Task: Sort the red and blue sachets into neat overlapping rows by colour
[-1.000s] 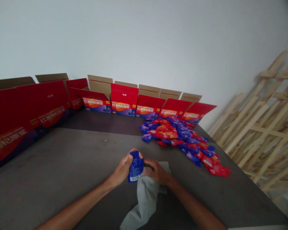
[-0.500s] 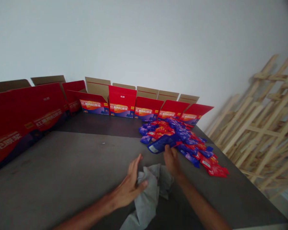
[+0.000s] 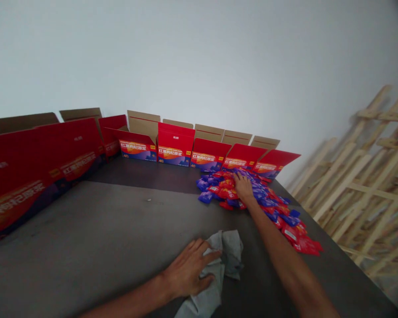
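A grey cloth (image 3: 231, 251) lies crumpled at the near middle of the dark table. My left hand (image 3: 190, 269) rests on the cloth's left part, fingers spread. Farther off on the right, my right hand (image 3: 243, 185) reaches onto a heap of small red and blue-purple packets (image 3: 263, 198); its fingers are spread over the top packets, and it lifts nothing off the heap. The heap stretches from the boxes toward the table's right edge.
Open red boxes with raised brown flaps line the back, among them an upright-flapped one (image 3: 174, 150). Larger red boxes (image 3: 43, 163) stand at the left. Wooden frames (image 3: 361, 190) lean by the wall beyond the table's right edge (image 3: 348, 260).
The blue packet that my right hand held is no longer in it. That hand has moved forward onto the heap. My left hand has lowered onto the cloth.
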### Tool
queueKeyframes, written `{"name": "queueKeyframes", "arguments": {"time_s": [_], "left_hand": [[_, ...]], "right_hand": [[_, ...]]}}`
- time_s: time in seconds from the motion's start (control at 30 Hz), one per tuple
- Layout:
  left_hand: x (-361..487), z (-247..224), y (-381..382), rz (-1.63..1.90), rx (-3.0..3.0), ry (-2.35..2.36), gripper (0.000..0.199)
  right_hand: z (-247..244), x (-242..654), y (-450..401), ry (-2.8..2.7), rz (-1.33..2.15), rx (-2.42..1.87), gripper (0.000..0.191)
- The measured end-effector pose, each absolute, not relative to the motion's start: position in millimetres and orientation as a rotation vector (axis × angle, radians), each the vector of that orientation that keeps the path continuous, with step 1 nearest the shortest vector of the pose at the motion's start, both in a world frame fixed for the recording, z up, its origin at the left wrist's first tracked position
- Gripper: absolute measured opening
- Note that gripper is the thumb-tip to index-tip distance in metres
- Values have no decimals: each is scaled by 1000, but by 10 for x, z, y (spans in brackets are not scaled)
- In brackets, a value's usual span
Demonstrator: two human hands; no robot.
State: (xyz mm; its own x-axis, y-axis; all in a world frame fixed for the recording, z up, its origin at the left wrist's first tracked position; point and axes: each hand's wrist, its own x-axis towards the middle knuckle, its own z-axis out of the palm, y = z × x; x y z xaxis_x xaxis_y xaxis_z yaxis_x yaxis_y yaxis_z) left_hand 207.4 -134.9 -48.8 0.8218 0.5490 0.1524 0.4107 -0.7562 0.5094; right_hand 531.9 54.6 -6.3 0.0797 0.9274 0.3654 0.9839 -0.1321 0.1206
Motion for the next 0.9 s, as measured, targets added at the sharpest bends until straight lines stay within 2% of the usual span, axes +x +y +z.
{"name": "queueKeyframes", "arguments": {"time_s": [0.1, 0.37, 0.5, 0.63, 0.77, 0.9], "left_hand": [[2078, -542, -1346, 396, 2578, 730, 59], [2013, -533, -1280, 328, 2742, 712, 42], [1754, -428, -1219, 248, 2819, 818, 34], [1134, -441, -1188, 297, 2793, 999, 31], [176, -551, -1136, 361, 2746, 1223, 33], [-846, -522, -1141, 375, 2681, 1671, 30]], "right_hand": [[-198, 5290, 614, -1960, -480, -2204, 47], [-177, 5239, 475, -1953, -515, -2045, 48], [-247, 5054, 261, -2018, -517, -1689, 42], [-468, 4766, -94, -2096, -464, -1332, 35], [-666, 4505, -435, -2180, -387, -1176, 33], [-702, 4343, -589, -2252, -338, -1073, 33]]}}
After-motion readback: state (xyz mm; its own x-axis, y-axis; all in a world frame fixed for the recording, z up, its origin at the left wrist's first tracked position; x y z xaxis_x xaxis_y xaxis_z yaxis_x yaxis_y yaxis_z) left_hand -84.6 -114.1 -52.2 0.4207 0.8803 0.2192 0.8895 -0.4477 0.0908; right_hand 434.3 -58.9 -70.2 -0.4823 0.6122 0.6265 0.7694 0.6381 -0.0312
